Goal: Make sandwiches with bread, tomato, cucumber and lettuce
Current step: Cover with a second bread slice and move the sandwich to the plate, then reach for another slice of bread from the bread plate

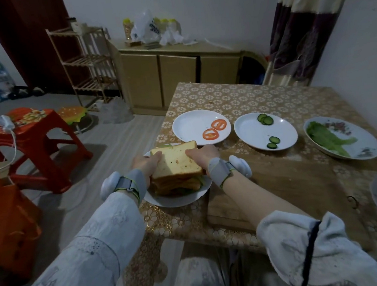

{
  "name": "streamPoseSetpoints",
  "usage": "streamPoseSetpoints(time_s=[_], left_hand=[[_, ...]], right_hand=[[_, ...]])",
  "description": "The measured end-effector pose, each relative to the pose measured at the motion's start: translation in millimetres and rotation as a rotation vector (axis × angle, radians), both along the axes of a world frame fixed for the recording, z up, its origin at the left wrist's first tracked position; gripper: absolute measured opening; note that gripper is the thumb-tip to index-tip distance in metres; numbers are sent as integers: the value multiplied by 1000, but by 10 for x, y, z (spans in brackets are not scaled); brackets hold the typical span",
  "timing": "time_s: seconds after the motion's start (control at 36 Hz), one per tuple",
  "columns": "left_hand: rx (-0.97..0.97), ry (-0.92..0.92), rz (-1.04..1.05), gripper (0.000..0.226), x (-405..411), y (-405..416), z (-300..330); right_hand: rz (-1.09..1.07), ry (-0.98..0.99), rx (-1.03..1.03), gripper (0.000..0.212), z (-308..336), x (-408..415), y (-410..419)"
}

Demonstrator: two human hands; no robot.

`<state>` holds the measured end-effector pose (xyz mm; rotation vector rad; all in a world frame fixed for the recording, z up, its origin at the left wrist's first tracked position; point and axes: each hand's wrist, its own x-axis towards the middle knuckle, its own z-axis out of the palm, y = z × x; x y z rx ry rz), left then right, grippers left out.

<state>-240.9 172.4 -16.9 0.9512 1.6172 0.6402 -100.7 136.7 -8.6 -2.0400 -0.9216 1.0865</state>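
Two hands, left hand (pixel 147 164) and right hand (pixel 203 154), are grasping the tall, soft sandwich stack (pixel 176 169) at opposite sides, likely prone to toppling.

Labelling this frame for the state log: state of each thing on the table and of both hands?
sandwich stack: stacked high on its plate, held from both sides
left hand: grips the stack's left side
right hand: grips the stack's right side
sandwich plate: at the table's near-left edge
tomato plate: two slices left
cucumber plate: five slices, two groups
lettuce plate: some leaves left
cutting board: bare, beside the sandwich plate
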Motion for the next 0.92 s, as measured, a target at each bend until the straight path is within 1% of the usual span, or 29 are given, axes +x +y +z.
streamPoseSetpoints(time_s=[0.06, 0.11, 0.22, 0.28, 0.36, 0.44, 0.53, 0.58, 0.64, 0.72, 0.81, 0.92], left_hand=[[30, 25, 6, 61, 9, -18, -23], [75, 88, 10, 64, 14, -27, -30], [212, 241, -25, 58, 59, -61, 6], [302, 353, -50, 54, 117, -91, 42], [419, 511, -105, 46, 282, -189, 168], [499, 577, -180, 37, 493, -258, 253], [586, 526, -335, 28, 772, -337, 283], [599, 470, -461, 26, 1002, -452, 300], [584, 439, -589, 28, 1252, -598, 279], [552, 442, -784, 31, 1707, -877, 188], [530, 467, -948, 36, 2061, -1095, 75], [551, 525, -1166, 42, 2474, -1326, -55]], right_hand=[[10, -32, -8, 42, -15, 12, -21], [20, -35, -12, 45, -20, 24, -37], [20, -39, -7, 55, 13, 78, -70], [33, -30, 2, 51, 45, 118, -95], [55, -38, 11, 36, 67, 250, -132], [82, -124, -5, 24, 132, 428, -226], [94, -179, -33, 26, 167, 686, -382], [78, -217, -39, 35, 168, 884, -524], [30, -251, -44, 38, 139, 1108, -683], [-34, -303, -32, 28, 83, 1531, -977], [-83, -357, -40, 38, 74, 1888, -1258], [-175, -434, -90, 40, 50, 2344, -1631]])
